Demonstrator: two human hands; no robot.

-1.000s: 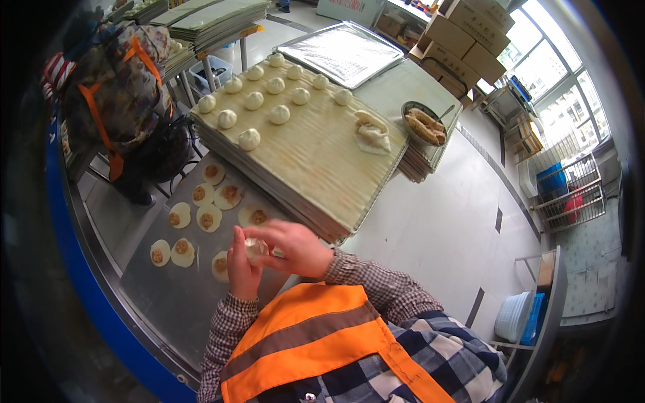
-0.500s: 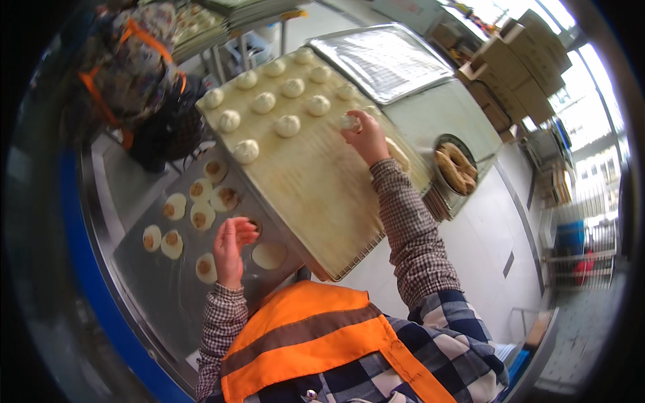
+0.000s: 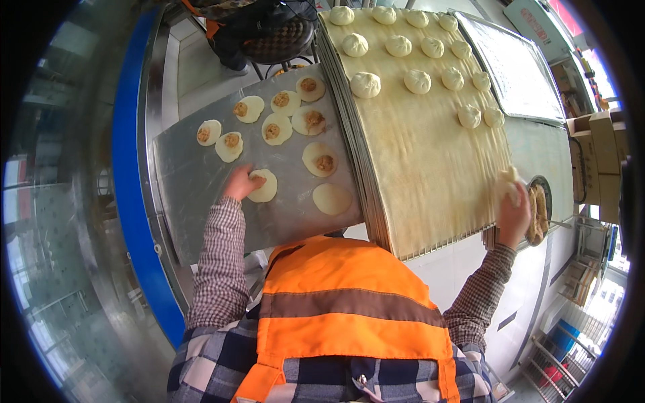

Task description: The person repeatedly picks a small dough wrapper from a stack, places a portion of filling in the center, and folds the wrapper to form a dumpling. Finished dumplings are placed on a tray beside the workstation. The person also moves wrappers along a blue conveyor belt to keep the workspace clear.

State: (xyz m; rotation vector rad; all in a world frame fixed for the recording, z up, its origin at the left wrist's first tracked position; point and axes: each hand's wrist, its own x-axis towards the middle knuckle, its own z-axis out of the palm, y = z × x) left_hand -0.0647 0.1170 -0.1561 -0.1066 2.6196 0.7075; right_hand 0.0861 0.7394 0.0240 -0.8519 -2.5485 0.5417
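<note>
Steel worktable (image 3: 195, 181): filled and plain dough rounds. Left hand (image 3: 238, 183), fingers down, presses on plain dough round (image 3: 263, 186). Right hand (image 3: 514, 211) grips dough piece (image 3: 508, 180) at cloth-lined tray (image 3: 430, 154) edge; shaped buns (image 3: 366, 84) on top.

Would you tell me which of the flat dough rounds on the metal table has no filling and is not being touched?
The plain dough round nearest the person, beside the tray stack. The other bare one lies under the left hand; the rest carry brown filling.
</note>
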